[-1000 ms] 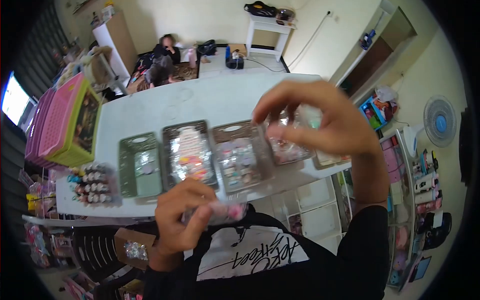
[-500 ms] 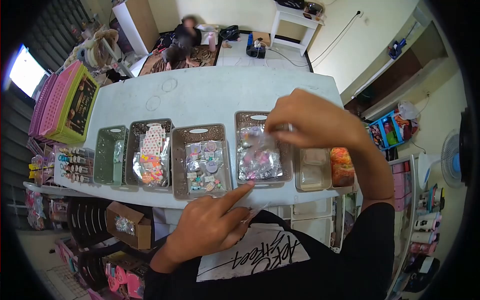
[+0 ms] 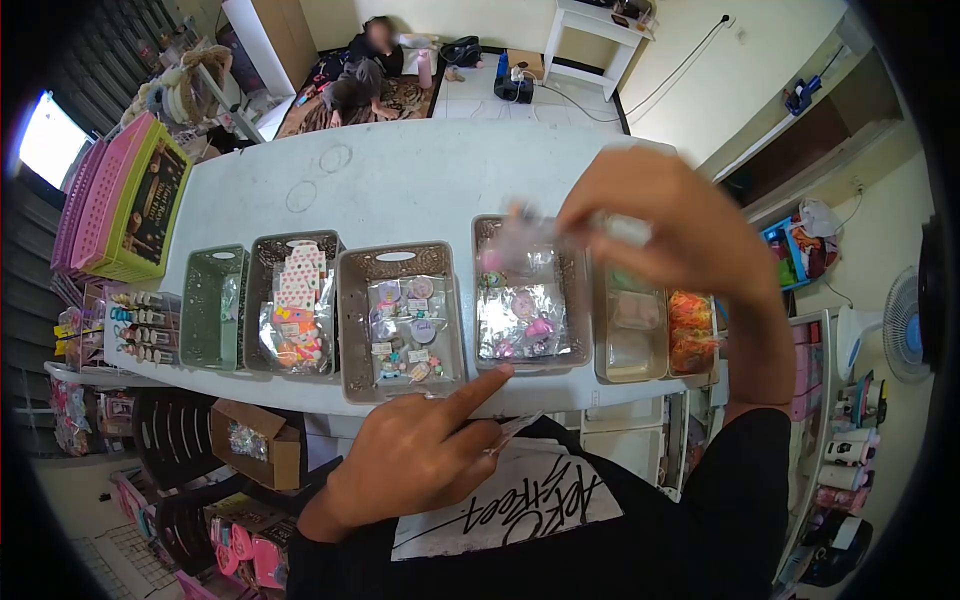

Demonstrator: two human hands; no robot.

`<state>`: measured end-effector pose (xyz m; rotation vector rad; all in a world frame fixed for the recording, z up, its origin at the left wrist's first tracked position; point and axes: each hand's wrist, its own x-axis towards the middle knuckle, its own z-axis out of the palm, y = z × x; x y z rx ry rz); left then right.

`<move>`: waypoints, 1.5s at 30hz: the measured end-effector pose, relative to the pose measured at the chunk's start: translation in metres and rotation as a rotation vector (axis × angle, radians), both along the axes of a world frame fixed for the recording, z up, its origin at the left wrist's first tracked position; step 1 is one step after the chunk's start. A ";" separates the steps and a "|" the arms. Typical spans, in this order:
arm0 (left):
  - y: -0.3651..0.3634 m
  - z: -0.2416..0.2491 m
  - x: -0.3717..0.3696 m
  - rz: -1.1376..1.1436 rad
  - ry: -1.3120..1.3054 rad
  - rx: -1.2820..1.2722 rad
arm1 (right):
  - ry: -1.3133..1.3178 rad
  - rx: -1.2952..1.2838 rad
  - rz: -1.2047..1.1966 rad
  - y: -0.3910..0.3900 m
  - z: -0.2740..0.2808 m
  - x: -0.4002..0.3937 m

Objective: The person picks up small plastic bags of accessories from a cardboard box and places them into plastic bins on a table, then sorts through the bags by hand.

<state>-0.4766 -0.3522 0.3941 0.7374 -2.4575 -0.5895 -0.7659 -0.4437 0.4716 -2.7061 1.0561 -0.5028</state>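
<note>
My right hand [image 3: 655,215], smeared by motion, is raised over the right side of a grey-brown basket [image 3: 582,345]. From its closed fingers hangs a small clear plastic packet [image 3: 525,240], its contents too blurred to name. Inside that basket lie several clear packets with pink trinkets [image 3: 535,325]. In front of the basket, my left hand [image 3: 425,455] has its index finger stretched to the near rim. The other fingers are curled round a clear plastic packet [image 3: 517,428], mostly hidden by the hand.
Left of it stand a basket of packaged trinkets [image 3: 350,370], a basket with dotted cards [image 3: 300,275] and a green basket [image 3: 195,330]. To the right is a beige basket [image 3: 603,355]. A cardboard box [image 3: 285,462] sits below the table [image 3: 430,180]. A person [image 3: 365,75] is on the floor beyond.
My right hand has lifted up and to the right with the packet, uncovering more of the basket's contents. My left hand has hardly moved. The view has shifted slightly.
</note>
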 end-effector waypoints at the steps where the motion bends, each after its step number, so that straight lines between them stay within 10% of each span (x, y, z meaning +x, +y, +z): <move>1: -0.001 0.000 0.000 -0.007 0.005 0.000 | 0.128 0.016 0.045 0.007 -0.009 0.010; 17: -0.005 0.000 -0.002 -0.037 0.014 0.031 | 0.573 0.319 0.164 -0.001 -0.052 0.037; 19: -0.004 -0.001 -0.001 -0.034 0.008 0.034 | 0.124 0.217 0.279 -0.016 -0.060 0.019; 26: -0.002 0.002 -0.002 -0.016 -0.021 0.048 | 0.118 0.545 0.189 -0.035 -0.012 0.003; 45: 0.002 0.000 -0.001 0.002 -0.016 0.022 | -0.031 0.311 0.152 -0.026 0.034 -0.054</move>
